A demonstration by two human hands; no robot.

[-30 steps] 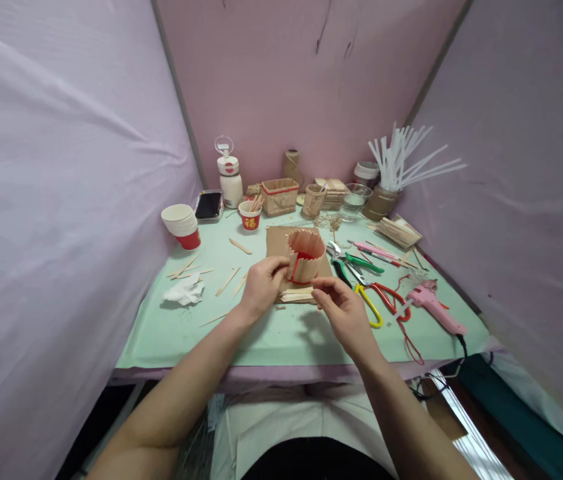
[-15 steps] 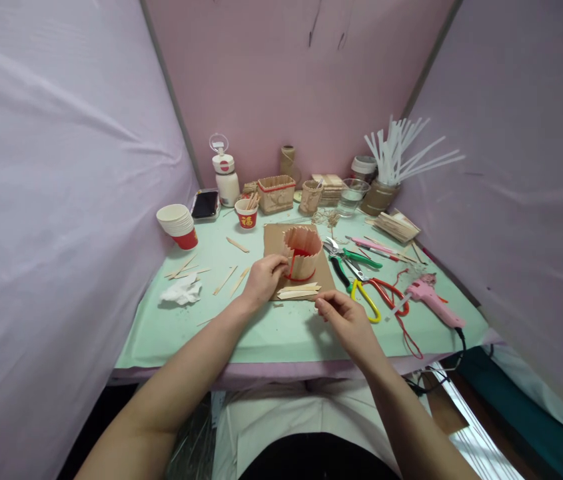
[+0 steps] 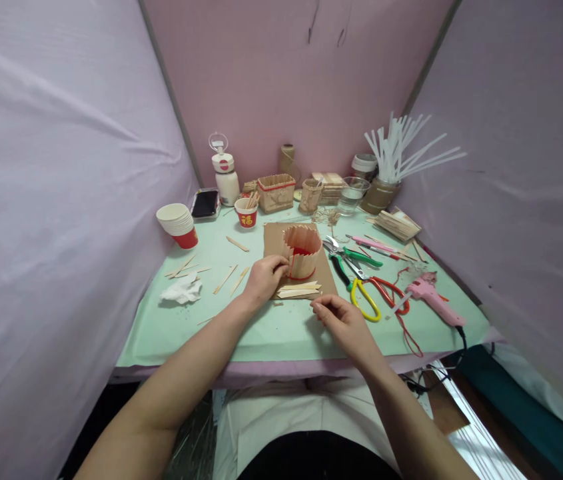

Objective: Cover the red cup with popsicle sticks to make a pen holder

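Note:
A round holder of upright wooden sticks [image 3: 304, 260], red inside and with a red band near its base, stands on a brown cardboard sheet [image 3: 274, 235]. My left hand [image 3: 267, 277] pinches at the holder's left side, its fingertips on a stick there. Several flat pointed sticks [image 3: 299, 291] lie on the cardboard in front of the holder. Right of those sticks, above the cloth, my right hand [image 3: 342, 320] has thumb and fingers pressed together; whatever is between them is too small to name.
Pliers [image 3: 340, 267], scissors with red handles [image 3: 386, 293] and a pink glue gun [image 3: 434, 300] lie on the right. Stacked paper cups [image 3: 178, 225] and a crumpled tissue [image 3: 181, 289] are on the left. A stick basket [image 3: 276, 193] and a glass bowl [image 3: 352, 195] stand behind.
My right hand has shifted slightly left and down, its fingertips now a bit lower. My left hand stays at the holder's left side.

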